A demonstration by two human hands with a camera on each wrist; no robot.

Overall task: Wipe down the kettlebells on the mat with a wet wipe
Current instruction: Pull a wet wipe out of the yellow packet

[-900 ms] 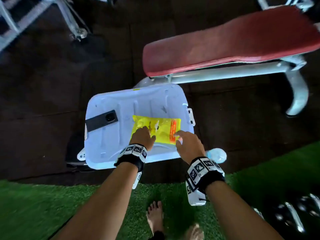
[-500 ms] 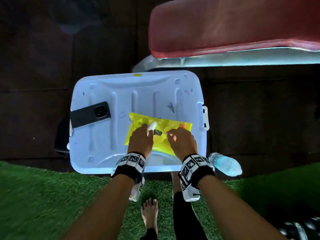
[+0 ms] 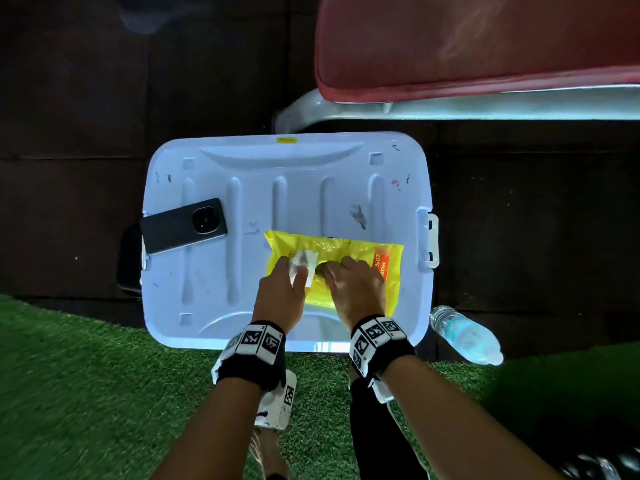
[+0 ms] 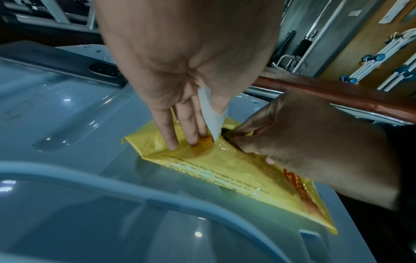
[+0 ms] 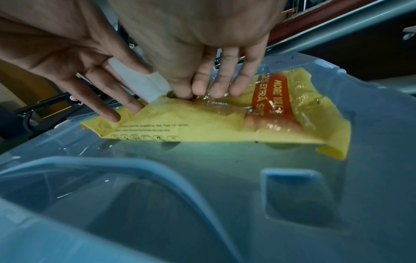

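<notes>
On top of the pale blue storage-box lid (image 3: pixel 284 188), the yellow wipes packet (image 3: pixel 360 252) lies where it lay half a second ago, but the head camera has come closer and the white flap (image 3: pixel 304 268) now stands peeled further back from the packet's opening. The left hand (image 3: pixel 280 296) pinches that flap between thumb and forefinger, its other fingers (image 4: pixel 171 131) straight and pressing the packet's left end down. The right hand (image 3: pixel 356 289) has moved in from the packet's edge: its thumb and forefinger are dug into the dark opening, pinching at something inside that cannot be made out, while the remaining fingers (image 5: pixel 236 83) rest on the glossy film beside the orange band. No wipe is out yet.

A dark phone (image 3: pixel 183 225) lies camera-up on the lid's left edge, well apart from the packet. A water bottle (image 3: pixel 465 336) lies on the floor just beside the lid's near right corner. A red padded bench (image 3: pixel 485 39) stands beyond the lid. Green turf (image 3: pixel 86 393) covers the near ground, with blurred metallic shapes, perhaps the kettlebells (image 3: pixel 595 462), at the lower right corner.
</notes>
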